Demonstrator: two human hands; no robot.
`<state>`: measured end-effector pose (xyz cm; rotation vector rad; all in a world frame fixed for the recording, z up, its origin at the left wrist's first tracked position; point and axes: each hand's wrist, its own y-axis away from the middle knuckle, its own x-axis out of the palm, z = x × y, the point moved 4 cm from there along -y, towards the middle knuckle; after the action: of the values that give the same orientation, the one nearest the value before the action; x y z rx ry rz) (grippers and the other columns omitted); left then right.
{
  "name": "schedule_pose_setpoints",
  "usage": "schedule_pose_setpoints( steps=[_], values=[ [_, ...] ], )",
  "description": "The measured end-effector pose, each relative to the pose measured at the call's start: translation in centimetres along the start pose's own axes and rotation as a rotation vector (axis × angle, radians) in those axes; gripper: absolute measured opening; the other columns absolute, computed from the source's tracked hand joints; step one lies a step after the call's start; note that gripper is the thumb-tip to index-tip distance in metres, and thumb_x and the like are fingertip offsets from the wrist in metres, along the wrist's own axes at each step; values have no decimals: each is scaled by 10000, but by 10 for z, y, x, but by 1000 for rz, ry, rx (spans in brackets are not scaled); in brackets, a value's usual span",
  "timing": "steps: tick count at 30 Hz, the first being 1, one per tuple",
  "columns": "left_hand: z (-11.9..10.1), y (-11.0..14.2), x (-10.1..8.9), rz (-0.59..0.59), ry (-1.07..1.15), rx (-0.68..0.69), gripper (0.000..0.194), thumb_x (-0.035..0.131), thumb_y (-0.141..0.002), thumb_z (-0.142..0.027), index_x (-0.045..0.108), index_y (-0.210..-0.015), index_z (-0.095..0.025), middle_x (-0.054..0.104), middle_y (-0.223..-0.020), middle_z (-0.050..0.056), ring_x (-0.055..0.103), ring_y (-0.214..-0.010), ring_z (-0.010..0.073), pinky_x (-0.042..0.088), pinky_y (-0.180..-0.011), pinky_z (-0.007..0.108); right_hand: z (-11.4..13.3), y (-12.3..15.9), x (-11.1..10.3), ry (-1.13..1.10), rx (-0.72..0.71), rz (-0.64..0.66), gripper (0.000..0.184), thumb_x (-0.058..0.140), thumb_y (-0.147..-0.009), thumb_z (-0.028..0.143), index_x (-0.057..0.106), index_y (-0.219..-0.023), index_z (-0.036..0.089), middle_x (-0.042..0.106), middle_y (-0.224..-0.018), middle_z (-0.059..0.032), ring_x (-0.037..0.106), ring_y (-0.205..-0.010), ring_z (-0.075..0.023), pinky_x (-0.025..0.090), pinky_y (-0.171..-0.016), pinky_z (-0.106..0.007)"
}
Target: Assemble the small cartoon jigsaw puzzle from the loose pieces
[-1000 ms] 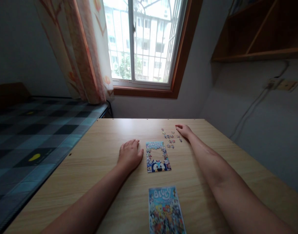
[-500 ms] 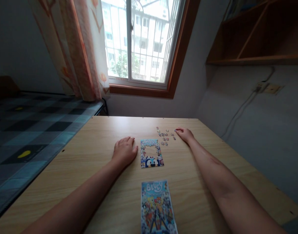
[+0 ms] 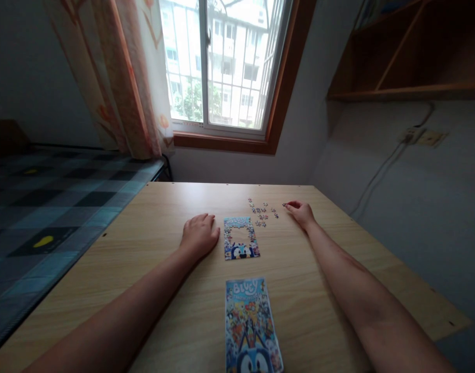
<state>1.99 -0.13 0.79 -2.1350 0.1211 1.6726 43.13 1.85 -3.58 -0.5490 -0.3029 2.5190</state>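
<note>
A partly assembled jigsaw puzzle (image 3: 242, 253) lies flat on the wooden table, its border joined and bare wood showing through the middle. Just left of it rests my left hand (image 3: 199, 232), palm down with the fingers spread, holding nothing. My right hand (image 3: 301, 212) is to the right of the loose pieces, thumb and fingertips pinched on a small puzzle piece (image 3: 284, 205). Several loose puzzle pieces (image 3: 263, 217) are scattered between that hand and the puzzle. Nearer to me lies a picture sheet or box (image 3: 250, 321) printed "Bluey", its lower end cut off by the view.
The wooden table (image 3: 175, 316) reaches toward a wall with a barred window (image 3: 233, 77). A bed with a checked cover (image 3: 66, 207) stands along the left. On the right wall hang a wooden shelf (image 3: 408, 94) and a socket with a cable (image 3: 381, 168).
My right hand has shifted slightly to the right, away from the loose pieces, with the puzzle piece in its fingertips. The left hand stays put. The view has tilted a little.
</note>
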Motion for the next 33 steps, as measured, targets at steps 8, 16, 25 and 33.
schedule_pose_setpoints(
  steps=[8, 16, 25, 33],
  values=[
    [-1, -2, 2, -1, 62, -20, 480, 505, -904, -377, 618, -1331, -192, 607, -1419, 122, 520, -1328, 326, 366, -1119, 529, 9, 30, -5, -441, 96, -162, 467, 895, -490, 477, 738, -808, 174, 779, -846, -87, 722, -780, -215, 574, -766, -356],
    [-7, 5, -5, -111, 188, 49, 454, 556, -886, -354, 637, -1301, -188, 609, -1409, 123, 524, -1321, 293, 393, -1137, 483, 71, 71, 37, -54, -178, 147, 279, 704, -783, 415, 797, -909, 184, 776, -964, -113, 703, -873, -242, 554, -794, -376],
    [-24, 15, -6, -92, 311, 357, 438, 614, -885, -339, 626, -1305, -215, 610, -1391, 118, 525, -1313, 289, 436, -1122, 509, 115, 121, 81, -141, -221, 618, 338, 660, -840, 336, 703, -1136, 179, 675, -776, -17, 605, -706, -163, 483, -694, -310],
    [-28, 18, -9, -53, 293, 471, 446, 691, -844, -377, 648, -1261, -224, 594, -1410, 126, 504, -1336, 309, 421, -1131, 526, 115, 128, 84, -26, -231, 677, 199, 710, -806, 314, 714, -960, 188, 689, -719, 0, 555, -638, -140, 415, -639, -278]
  ],
)
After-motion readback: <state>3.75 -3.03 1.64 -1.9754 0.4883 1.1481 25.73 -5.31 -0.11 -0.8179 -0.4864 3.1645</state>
